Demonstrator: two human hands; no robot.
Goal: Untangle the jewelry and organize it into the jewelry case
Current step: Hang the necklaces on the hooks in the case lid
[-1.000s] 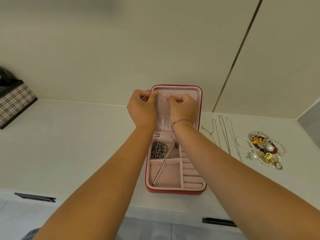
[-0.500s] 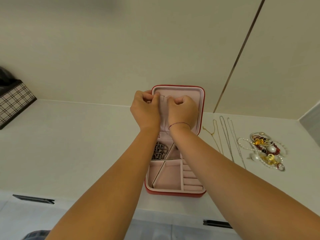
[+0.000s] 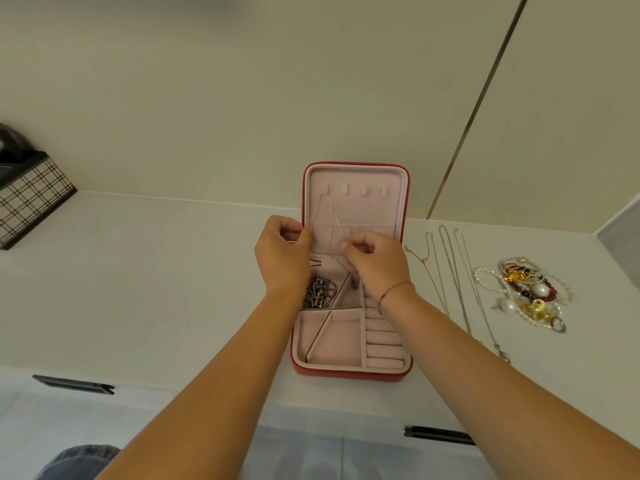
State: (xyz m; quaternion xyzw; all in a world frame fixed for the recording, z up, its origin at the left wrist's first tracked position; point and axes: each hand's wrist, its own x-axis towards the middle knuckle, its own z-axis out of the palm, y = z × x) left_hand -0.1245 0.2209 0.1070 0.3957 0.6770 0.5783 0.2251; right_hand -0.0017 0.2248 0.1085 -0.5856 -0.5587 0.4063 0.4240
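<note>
Pinching 1 thin chain [image 3: 332, 211], left grip [image 3: 282, 258] and right grip [image 3: 375, 261] sit over 1 case [image 3: 349, 372] near 3 necklaces [image 3: 453, 278].

Counter [image 3: 156, 289] left of the jewelry case [image 3: 349, 374] gives room; chains [image 3: 452, 271] and tangled pile [image 3: 530, 292] crowd its right

We look down on a white counter [image 3: 156, 289] that meets the wall behind it. At its middle stands a red jewelry case [image 3: 349, 373], open, with its base flat on the counter and its lid upright by the wall. Far to the left, at the edge of our view, sits a plaid box [image 3: 31, 202]. Just right of the case we find a gold chain [image 3: 429, 261] and two silver chains [image 3: 454, 271] laid out lengthwise, side by side. Beyond them lies a tangled heap [image 3: 530, 292] of pearls, beads and gold pieces.
</note>
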